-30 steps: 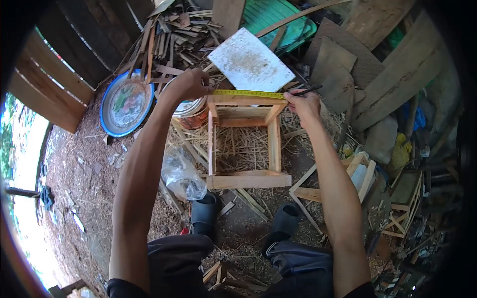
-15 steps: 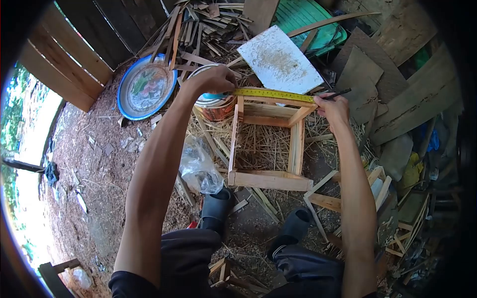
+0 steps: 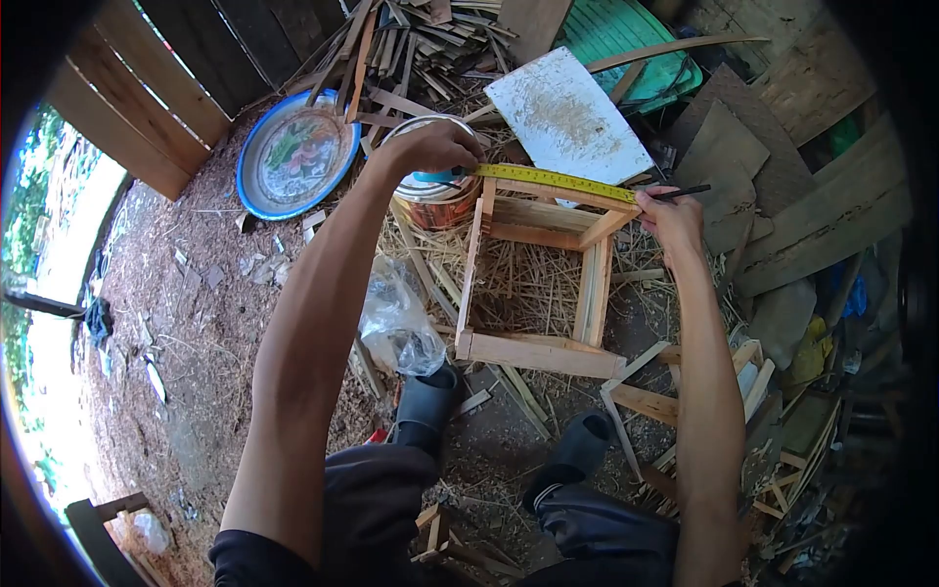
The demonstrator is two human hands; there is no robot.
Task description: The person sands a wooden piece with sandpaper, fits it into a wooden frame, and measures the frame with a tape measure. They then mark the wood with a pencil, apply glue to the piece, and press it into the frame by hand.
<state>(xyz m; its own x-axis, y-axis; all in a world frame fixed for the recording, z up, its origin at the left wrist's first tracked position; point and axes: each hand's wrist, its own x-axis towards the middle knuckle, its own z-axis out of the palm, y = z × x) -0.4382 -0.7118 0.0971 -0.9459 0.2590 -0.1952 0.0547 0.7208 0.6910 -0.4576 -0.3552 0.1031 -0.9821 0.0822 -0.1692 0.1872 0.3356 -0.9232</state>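
A yellow tape measure [image 3: 558,180] is stretched along the far top rail of a small wooden frame [image 3: 543,354]. My left hand [image 3: 435,149] is closed round its case at the rail's left end; some teal shows below the fingers. At the right corner of the frame, my right hand [image 3: 673,220] pinches the free end of the blade. A dark pen or pencil [image 3: 685,193] also sticks out rightward from that hand. The frame stands on the ground in front of my feet, open in the middle.
A round can [image 3: 440,210] stands left of the frame, by a clear plastic bag [image 3: 399,323]. Behind are a blue-rimmed tray [image 3: 256,205], a white board [image 3: 572,117] and a pile of wood strips [image 3: 421,54]. Another wooden frame [image 3: 646,401] lies at right.
The view has shifted slightly, and the frame looks a little turned. Both hands still hold the tape along the same rail.
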